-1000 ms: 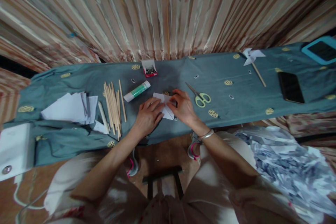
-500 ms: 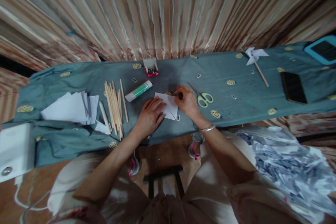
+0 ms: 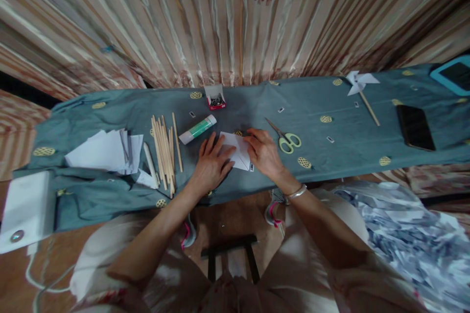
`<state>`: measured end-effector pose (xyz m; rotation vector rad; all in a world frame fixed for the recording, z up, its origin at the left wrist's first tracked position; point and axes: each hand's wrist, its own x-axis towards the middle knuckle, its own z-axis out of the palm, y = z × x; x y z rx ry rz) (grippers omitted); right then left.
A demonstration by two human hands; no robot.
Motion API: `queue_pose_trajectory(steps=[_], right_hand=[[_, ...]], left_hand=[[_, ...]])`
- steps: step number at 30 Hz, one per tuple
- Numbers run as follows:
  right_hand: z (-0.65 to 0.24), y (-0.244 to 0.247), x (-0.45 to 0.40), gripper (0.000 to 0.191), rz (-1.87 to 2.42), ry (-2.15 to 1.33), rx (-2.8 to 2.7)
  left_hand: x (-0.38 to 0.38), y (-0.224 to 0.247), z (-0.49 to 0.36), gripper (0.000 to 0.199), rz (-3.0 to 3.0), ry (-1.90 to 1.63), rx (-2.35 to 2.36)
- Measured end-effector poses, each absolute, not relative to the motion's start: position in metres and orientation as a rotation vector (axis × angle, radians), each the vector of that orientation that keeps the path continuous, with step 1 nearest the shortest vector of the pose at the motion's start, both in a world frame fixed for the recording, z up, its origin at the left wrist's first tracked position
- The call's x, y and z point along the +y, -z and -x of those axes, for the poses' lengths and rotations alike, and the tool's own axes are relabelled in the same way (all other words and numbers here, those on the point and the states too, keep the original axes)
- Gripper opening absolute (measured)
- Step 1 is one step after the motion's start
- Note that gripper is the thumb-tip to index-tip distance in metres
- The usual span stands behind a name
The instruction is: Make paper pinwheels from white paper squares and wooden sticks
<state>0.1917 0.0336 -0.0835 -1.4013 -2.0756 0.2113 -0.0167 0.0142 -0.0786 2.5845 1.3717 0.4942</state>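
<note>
A folded white paper square (image 3: pixel 238 152) with diagonal creases lies on the blue-green cloth between my hands. My left hand (image 3: pixel 211 165) rests flat with its fingers spread, fingertips on the paper's left side. At the paper's right edge, my right hand (image 3: pixel 265 154) has its thumb and fingers pressed together on the paper. To the right of that hand lie scissors (image 3: pixel 289 142) with pale green handles. A glue stick (image 3: pixel 199 129) lies beyond my left hand, and a small red box (image 3: pixel 216 102) of dark metal pieces stands open behind the paper.
Wooden sticks (image 3: pixel 164 151), a white pen-like item (image 3: pixel 150 160) and stacked paper (image 3: pixel 99 151) lie left. Rightward are a paper pinwheel (image 3: pixel 362 81) on a stick, a black phone (image 3: pixel 415 127) and a blue-framed device (image 3: pixel 455 74). A white box (image 3: pixel 27 210) stands at the near left corner.
My right hand's fingers have shifted slightly along the paper's right side. My left hand remains on the paper, with its fingers spread a little wider. The whole view has moved slightly.
</note>
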Motion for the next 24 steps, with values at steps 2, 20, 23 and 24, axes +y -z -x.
queue_pose_trajectory(steps=[2,20,23,24], right_hand=[[-0.191,0.083,0.032,0.034,1.429,-0.221,-2.094],[-0.188,0.079,0.039,0.028,1.4,-0.227,-2.057],[-0.186,0.077,0.041,0.027,1.385,-0.232,-2.025],[-0.185,0.077,0.041,0.027,1.378,-0.239,-2.008]], left_hand=[[0.014,0.08,0.016,0.038,-2.574,-0.491,1.39],[0.057,0.067,0.087,0.047,-2.341,-0.68,1.859],[0.061,0.069,0.086,0.043,-2.268,-0.622,1.901],[0.062,0.068,0.085,0.041,-2.236,-0.645,1.905]])
